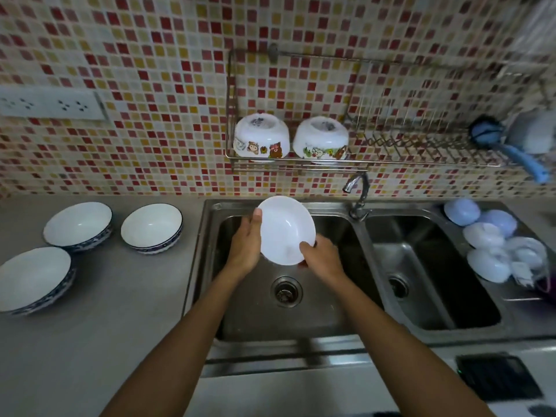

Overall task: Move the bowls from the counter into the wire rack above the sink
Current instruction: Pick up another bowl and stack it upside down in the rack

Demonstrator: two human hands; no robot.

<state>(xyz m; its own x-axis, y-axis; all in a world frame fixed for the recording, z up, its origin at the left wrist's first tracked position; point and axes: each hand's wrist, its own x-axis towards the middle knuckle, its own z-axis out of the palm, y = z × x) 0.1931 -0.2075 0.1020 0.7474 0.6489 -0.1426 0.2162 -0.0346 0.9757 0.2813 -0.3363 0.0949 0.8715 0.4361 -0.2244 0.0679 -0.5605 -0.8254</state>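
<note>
A plain white bowl (285, 228) is held tilted over the left sink basin, its inside facing me. My left hand (245, 245) grips its left rim with the thumb on top. My right hand (323, 257) holds its lower right rim. Three blue-patterned white bowls stand upright on the counter at left: one at the back left (77, 225), one beside the sink (152, 227), one nearest me (34, 279). The wire rack (406, 145) hangs on the tiled wall above the sink. Two cartoon-printed white bowls (261, 141) (320, 142) sit upside down in its left end.
A tap (358, 191) stands between the two steel basins (433, 275), just below the rack. A blue brush (511, 152) hangs at the rack's right end. Several pale round lids or cups (487, 242) crowd the right of the sink. A socket strip (51, 103) is on the wall.
</note>
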